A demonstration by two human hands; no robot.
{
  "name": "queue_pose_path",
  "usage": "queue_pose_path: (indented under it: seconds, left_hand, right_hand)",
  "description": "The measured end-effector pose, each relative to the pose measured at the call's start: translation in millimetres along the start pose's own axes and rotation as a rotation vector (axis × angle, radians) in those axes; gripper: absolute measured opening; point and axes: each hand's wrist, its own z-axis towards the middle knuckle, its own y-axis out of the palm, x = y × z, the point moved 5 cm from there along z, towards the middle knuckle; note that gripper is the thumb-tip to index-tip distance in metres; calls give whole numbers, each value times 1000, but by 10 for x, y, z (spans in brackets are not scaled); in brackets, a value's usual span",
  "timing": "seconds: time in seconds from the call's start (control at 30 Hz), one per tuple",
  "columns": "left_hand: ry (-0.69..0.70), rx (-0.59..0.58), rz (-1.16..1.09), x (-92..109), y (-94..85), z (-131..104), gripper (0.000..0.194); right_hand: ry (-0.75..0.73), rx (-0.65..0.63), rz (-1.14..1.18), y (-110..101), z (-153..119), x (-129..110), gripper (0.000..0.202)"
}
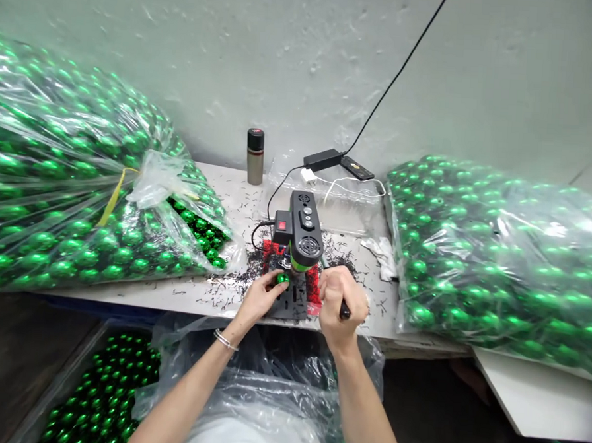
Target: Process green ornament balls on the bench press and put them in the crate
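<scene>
A small black bench drill press [307, 232] with a red switch stands on the table. Under its head, my left hand [262, 296] pinches a shiny green ball [282, 277] between thumb and fingers, above the black slotted base [291, 306]. The tool tip meeting the ball is too small to make out. My right hand [342, 302] is wrapped round the press's lever handle [345, 310], whose dark end sticks out below the fist. Dark curly shavings [341, 263] and a red sheet [313, 288] lie around the base.
Large clear bags of green balls flank the press, one at left [69, 190] and one at right [497, 258]. A bottle [255, 156], a power adapter [323, 159], a phone-like black object [357, 168] and cables sit behind. More green balls [103, 390] fill an open bag below the table edge.
</scene>
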Motion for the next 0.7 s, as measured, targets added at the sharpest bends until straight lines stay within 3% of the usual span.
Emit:
queue_pose_path:
  seconds: [0.17, 0.33, 0.53, 0.7]
  left_hand:
    - [232, 21, 398, 84, 36, -50, 37]
    - [457, 31, 522, 94, 77, -99, 34]
    - [509, 68, 554, 64, 76, -111, 32]
    - [510, 58, 577, 81, 94, -121, 30]
  right_hand:
    - [-2, 0, 6, 5, -82, 22, 28]
    - [11, -3, -15, -6, -129, 14, 29]
    - [43, -24, -18, 28, -394, 99, 26]
    - [-66, 4, -48, 114, -715, 280, 26]
